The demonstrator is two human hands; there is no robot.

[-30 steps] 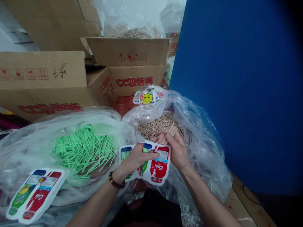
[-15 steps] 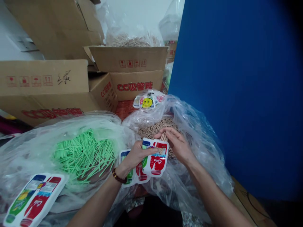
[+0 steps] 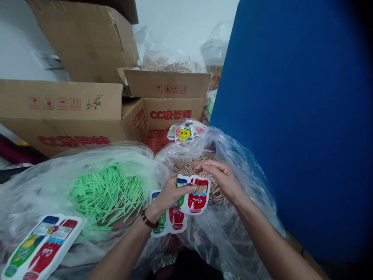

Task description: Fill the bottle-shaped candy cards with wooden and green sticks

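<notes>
My left hand grips a cola packet, a pouch with a red and a green bottle printed side by side. Brown sticks show through the clear window of its red half. My right hand hovers just beyond the packet's top edge, over a heap of brown stick candies. Its fingers are stretched and loosely curved, with no stick visible in them; the thumb is mostly hidden. Under my left hand lies a second cola packet, partly covered. Green stick candies are piled in the plastic bag to the left.
Another packet lies on clear plastic at the lower left. Open cardboard boxes stand behind, one with a bag of brown sticks above it. Packets with a yellow face sit behind the heap. A blue panel borders the right.
The bunch of brown sticks in my right fingers has gone down into the packet's red half and left the fingers. My view has shifted slightly.
</notes>
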